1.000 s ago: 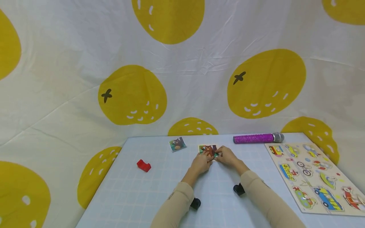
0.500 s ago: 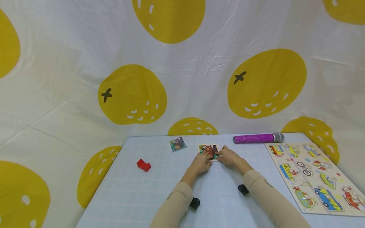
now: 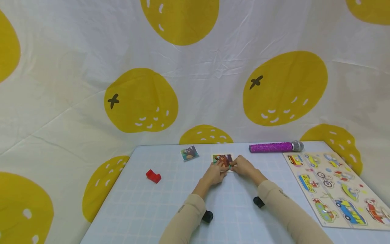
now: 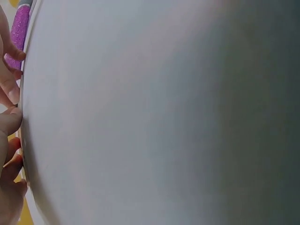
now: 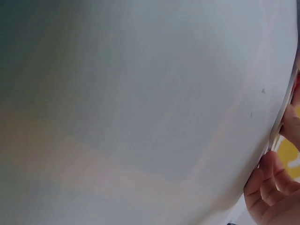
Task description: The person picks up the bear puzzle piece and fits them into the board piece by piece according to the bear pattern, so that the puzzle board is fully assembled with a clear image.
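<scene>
In the head view a small square bear picture point(image 3: 222, 159) lies flat near the table's far edge. My left hand point(image 3: 215, 173) rests its fingers across the picture's lower left part, covering some of it. At the lower right corner, my right hand point(image 3: 243, 166) brings thumb and fingertips together on a small piece of the picture, which shows as a bit of teal. Both hands' fingertips nearly meet there. In the wrist views, the left fingers point(image 4: 11, 161) and right fingers point(image 5: 269, 183) show low over the tabletop.
A second bear picture point(image 3: 189, 153) lies to the left, with a red block point(image 3: 153, 176) nearer. A purple glitter microphone point(image 3: 271, 147) lies at the back right, above a wooden vehicle puzzle board point(image 3: 335, 189). A fruit-print cloth point(image 3: 207, 101) hangs behind the table.
The right hand draws back slightly from the bear picture, then closes in on its lower right corner again. The left hand stays on the picture almost unmoved.
</scene>
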A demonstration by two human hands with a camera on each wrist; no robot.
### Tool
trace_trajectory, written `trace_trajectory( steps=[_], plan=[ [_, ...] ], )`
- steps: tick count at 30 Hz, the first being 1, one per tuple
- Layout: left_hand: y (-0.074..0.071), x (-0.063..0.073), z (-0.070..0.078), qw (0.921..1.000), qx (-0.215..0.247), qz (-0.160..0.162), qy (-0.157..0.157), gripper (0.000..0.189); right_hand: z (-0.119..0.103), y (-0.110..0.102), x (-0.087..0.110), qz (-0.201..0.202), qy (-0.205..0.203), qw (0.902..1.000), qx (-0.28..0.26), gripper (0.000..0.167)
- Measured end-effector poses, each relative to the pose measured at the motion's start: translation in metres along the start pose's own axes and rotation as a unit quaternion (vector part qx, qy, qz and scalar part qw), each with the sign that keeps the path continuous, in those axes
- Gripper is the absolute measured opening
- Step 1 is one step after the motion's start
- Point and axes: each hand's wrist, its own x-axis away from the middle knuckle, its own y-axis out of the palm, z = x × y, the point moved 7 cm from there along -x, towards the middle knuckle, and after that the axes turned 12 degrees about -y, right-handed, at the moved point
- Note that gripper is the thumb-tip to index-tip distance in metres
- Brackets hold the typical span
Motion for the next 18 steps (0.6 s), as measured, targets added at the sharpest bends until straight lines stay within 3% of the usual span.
trace_trajectory(
  steps=[6, 13, 18],
  plan=[
    [0.002, -0.0002, -0.0002, 0.9998, -0.001, -0.018, -0.012, 0.033, 0.0045, -0.0026, 0.0013, 0.04, -0.008, 0.9973, -0.061, 0.026],
    [0.0019, -0.0005, -0.0002, 0.9997, 0.006, -0.016, -0.02, 0.031, 0.0005, -0.0013, -0.0004, 0.014, -0.04, 0.9982, -0.041, 0.022],
    [0.0011, 0.0, -0.0005, 0.9996, 0.006, -0.012, -0.024, 0.032, 0.0011, -0.0008, 0.0002, 0.016, -0.027, 0.9988, -0.039, 0.014]
  ],
)
